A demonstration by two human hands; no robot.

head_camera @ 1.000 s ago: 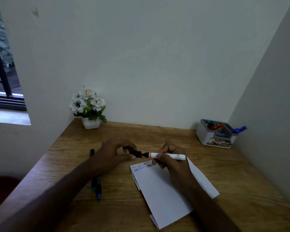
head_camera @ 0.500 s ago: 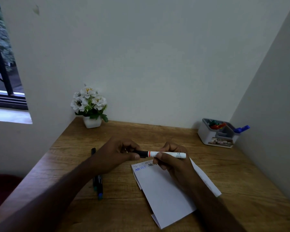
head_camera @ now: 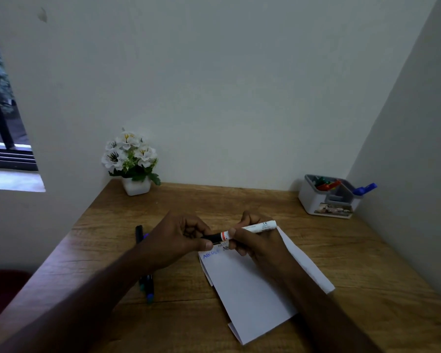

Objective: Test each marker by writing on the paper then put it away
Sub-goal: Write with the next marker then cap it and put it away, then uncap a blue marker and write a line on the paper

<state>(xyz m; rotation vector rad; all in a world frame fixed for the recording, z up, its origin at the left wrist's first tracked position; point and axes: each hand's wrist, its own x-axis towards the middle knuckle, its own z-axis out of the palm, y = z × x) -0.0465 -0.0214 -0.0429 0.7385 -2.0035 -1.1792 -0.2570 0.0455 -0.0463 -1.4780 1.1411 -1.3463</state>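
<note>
White marker (head_camera: 255, 228) gripped by both hands' closed fingers (head_camera: 236, 234) above the paper's (head_camera: 250, 289) top edge.

Marker (head_camera: 255, 229) white, orange band, black cap; paper (head_camera: 250, 289) white, blue and black lettering; bench (head_camera: 367, 263) brown woodgrain; flowers (head_camera: 129, 154) white, green leaves; organizer (head_camera: 316, 202) white, grey inside.

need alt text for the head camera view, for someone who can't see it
Two hands hold a white marker over folded paper on a wooden desk: the left hand grips its black cap end, the right hand its barrel. Dark markers lie left; a flower pot and organizer stand behind.
</note>
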